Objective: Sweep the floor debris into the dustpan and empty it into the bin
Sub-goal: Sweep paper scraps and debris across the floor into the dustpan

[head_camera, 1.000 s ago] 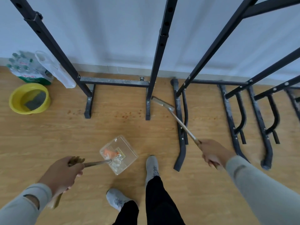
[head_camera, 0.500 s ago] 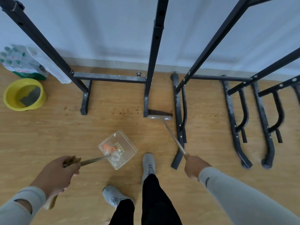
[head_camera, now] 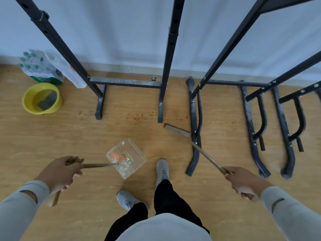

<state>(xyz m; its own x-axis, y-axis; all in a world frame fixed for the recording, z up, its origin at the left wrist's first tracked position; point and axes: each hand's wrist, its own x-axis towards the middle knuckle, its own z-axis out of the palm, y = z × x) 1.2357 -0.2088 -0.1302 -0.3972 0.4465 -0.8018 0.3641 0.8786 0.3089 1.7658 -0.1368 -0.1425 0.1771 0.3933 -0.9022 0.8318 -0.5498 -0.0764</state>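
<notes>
Head view: left hand (head_camera: pixel 60 173) fingers clenched round dustpan handle (head_camera: pixel 99 165), clear dustpan (head_camera: pixel 134 152) holding debris; right hand (head_camera: pixel 246 182) grips broom handle (head_camera: pixel 206 156), broom head (head_camera: pixel 176 129) on floor beside rack foot (head_camera: pixel 194 119).

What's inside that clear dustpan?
The clear dustpan holds an orange scrap, a printed wrapper and crumpled clear pieces near the handle end. Anything beneath that pile is covered, so I cannot tell.
</notes>
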